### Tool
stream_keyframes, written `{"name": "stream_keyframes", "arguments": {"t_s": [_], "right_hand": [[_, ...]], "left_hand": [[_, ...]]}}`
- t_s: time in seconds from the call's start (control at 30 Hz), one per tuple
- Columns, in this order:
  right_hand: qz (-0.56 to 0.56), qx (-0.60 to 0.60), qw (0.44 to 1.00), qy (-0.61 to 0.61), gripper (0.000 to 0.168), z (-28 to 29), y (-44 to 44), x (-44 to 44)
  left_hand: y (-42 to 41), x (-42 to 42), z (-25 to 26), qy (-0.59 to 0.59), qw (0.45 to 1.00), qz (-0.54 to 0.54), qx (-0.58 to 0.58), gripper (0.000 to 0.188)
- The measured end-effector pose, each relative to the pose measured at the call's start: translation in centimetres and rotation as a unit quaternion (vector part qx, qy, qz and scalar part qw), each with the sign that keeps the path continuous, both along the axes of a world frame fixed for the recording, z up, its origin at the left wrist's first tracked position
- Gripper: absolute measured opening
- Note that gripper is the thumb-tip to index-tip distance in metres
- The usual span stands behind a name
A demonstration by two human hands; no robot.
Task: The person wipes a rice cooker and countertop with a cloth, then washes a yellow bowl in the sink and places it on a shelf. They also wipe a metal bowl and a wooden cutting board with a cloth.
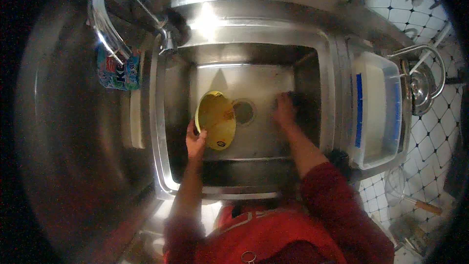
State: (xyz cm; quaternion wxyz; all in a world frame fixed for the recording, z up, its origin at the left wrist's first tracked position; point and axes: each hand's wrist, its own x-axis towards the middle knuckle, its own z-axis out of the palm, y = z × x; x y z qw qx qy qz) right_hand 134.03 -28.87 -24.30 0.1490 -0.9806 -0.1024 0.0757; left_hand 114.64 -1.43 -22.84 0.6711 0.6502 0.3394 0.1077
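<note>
My left hand [196, 141] grips the near-left rim of a yellow bowl [218, 117], thumb over the edge. The bowl is tilted, its inside facing right, with brownish residue on the inner wall and a small dark mark near the rim. It is over the stainless steel sink [253, 77], just left of the round drain [243, 112]. My right hand [285, 110] is in the right part of the basin, apart from the bowl. Its fingers are blurred against a dark patch, so I cannot tell whether they hold anything.
A chrome gooseneck faucet [100, 18] arches at the upper left. Beside it lies a printed package [119, 68]. A translucent plastic tub [375, 117] with blue strips stands right of the sink. Farther right are a metal bowl [421, 88] and a wooden-handled whisk [421, 205].
</note>
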Motion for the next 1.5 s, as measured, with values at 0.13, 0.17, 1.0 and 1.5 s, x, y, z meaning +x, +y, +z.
{"name": "stream_keyframes", "arguments": {"t_s": [0.13, 0.17, 1.0, 1.5], "right_hand": [[0.103, 0.019, 0.994, -0.027, 0.036, -5.0, 0.6, -2.6], [0.093, 0.102, 0.990, -0.010, 0.036, -5.8, 1.4, -4.4], [0.223, 0.298, 0.840, 0.395, 0.032, 3.4, 10.3, -8.9], [0.374, 0.214, 0.898, 0.092, 0.063, 7.4, 9.0, -6.8]], "left_hand": [[-2.1, 4.0, 4.8, 0.079, 0.995, -0.034, 0.049, 0.057], [-2.5, 4.7, 5.5, 0.118, 0.989, -0.048, 0.080, 0.057], [-2.0, 5.0, 1.7, -0.064, 0.960, 0.162, -0.218, 0.043], [-1.7, 6.3, 5.9, 0.062, 0.930, 0.141, -0.334, 0.043]]}}
